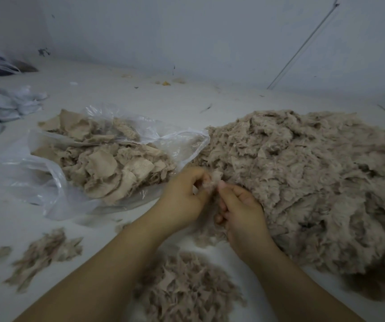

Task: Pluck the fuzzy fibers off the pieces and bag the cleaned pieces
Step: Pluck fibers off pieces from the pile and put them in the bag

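Fingertips of both hands met on one small fuzzy piece (215, 178), held just clear of the clear plastic bag (47, 182), at its right-hand mouth. We found our left hand (182, 194) curled round the piece from the bag side and our right hand (240, 205) pinching its fringe, in our judgement an arrangement suited to steadying the backing while fibres are pulled off. The bag lay open and crumpled, glossy and thin, holding flat beige pieces with visible woven backing. Right of the bag, touching its mouth, spread the large shaggy pile (314, 182), matted and tan. Nearer us than the bag lay loose tufts (187, 287) on the white surface (117, 89), presumably discarded fluff.
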Demonstrator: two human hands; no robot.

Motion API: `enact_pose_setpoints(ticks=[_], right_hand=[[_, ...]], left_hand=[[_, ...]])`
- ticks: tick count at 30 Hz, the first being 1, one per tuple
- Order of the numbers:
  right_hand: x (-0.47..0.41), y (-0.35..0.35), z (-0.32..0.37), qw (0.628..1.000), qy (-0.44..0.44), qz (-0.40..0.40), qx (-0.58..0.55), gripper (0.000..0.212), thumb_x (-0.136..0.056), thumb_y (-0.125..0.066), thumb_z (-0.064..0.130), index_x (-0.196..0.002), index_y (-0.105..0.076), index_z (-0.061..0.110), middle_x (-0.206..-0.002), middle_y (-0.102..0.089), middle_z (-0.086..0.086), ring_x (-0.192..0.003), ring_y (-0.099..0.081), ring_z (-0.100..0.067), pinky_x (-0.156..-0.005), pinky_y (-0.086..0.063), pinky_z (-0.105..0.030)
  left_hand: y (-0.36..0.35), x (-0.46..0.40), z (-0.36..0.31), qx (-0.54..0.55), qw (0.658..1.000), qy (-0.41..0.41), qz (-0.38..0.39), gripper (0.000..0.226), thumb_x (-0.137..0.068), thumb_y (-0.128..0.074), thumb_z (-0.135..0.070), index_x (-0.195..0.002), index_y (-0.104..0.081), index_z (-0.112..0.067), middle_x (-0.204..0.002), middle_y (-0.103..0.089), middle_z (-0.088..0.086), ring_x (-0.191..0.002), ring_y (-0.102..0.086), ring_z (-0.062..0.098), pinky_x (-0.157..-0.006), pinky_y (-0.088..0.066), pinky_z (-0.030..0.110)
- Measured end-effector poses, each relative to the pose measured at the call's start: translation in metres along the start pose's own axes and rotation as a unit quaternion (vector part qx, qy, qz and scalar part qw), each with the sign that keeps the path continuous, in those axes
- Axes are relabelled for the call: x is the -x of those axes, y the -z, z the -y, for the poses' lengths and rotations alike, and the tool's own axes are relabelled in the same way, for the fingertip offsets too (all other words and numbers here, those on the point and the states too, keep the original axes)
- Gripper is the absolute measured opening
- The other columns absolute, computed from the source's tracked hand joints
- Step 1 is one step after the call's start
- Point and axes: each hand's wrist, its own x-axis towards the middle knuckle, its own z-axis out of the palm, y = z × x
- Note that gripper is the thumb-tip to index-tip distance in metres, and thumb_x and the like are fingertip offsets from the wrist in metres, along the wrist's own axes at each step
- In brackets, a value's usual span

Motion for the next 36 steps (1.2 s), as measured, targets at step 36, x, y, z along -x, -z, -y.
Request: enact_pose_setpoints(ticks=[36], right_hand=[[-0.002, 0.002, -0.007, 0.995, 0.012, 0.06, 0.08, 0.032, -0.094, -0.064, 0.015, -0.063, -0.068, 0.021, -0.053, -0.054, 0.004, -0.047, -0.046, -0.007, -0.048, -0.043, -0.02]], left_hand=[[-0.007, -0.006, -0.004, 0.199, 0.959, 0.195, -0.057, 0.028, -0.086, -0.061, 0.002, -0.06, -0.055, -0.007, -0.04, -0.045, 0.004, -0.034, -0.04, 0.014, -0.038, -0.032, 0.02]])
